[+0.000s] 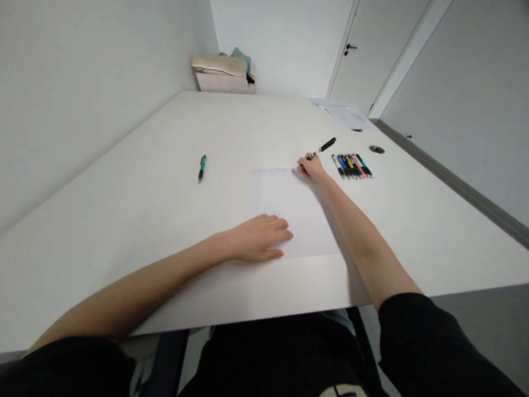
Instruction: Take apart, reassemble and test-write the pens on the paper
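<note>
A sheet of white paper lies on the table in front of me, with faint lines of writing along its top edge. My right hand is closed around a black pen, whose tip meets the paper at the right end of the writing. The pen's upper end leans up and to the right. My left hand rests flat on the lower left part of the sheet, fingers spread, holding nothing.
A green and black pen lies alone to the left. Several pens of various colours sit in a row right of my right hand. Loose papers and a round cable grommet are farther back on the white table.
</note>
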Tool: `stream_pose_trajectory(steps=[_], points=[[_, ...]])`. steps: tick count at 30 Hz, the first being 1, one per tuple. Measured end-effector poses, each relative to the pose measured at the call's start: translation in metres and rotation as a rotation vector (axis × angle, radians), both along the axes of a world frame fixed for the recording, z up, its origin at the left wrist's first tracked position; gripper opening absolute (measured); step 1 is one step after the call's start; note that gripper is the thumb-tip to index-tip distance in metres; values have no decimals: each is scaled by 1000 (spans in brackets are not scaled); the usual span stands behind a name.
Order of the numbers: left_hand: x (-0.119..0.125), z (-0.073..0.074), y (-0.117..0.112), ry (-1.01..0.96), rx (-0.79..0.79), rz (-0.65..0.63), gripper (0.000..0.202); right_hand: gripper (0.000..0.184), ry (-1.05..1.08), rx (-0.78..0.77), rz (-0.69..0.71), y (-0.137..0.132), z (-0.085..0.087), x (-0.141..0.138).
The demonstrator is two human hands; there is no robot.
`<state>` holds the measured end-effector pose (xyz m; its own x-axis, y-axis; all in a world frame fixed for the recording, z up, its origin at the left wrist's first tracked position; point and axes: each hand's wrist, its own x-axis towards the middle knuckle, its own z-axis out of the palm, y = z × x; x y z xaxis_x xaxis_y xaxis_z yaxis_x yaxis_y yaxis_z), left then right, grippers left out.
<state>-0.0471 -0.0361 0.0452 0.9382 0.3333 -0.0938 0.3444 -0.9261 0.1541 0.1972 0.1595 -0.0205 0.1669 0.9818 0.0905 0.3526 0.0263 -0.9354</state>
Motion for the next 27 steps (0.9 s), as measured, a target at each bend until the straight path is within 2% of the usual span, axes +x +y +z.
stream_pose_trajectory(steps=[2, 4, 12, 20, 27], points=[[4, 7, -9, 30, 9, -56, 34, 21, 69, -10, -13, -1, 2, 0], [6, 8, -11, 47, 42, -48, 31, 23, 122, -12, -22, -5, 7, -1], [-4, -19, 21, -14, 124, 99, 36, 29, 276, 53, 38, -35, 34, -6], [-4, -38, 53, -46, 173, 282, 48, 35, 484, -108, 165, -96, 42, -15], [0, -46, 57, -102, 199, 341, 46, 41, 561, -190, 225, -141, 39, -37]])
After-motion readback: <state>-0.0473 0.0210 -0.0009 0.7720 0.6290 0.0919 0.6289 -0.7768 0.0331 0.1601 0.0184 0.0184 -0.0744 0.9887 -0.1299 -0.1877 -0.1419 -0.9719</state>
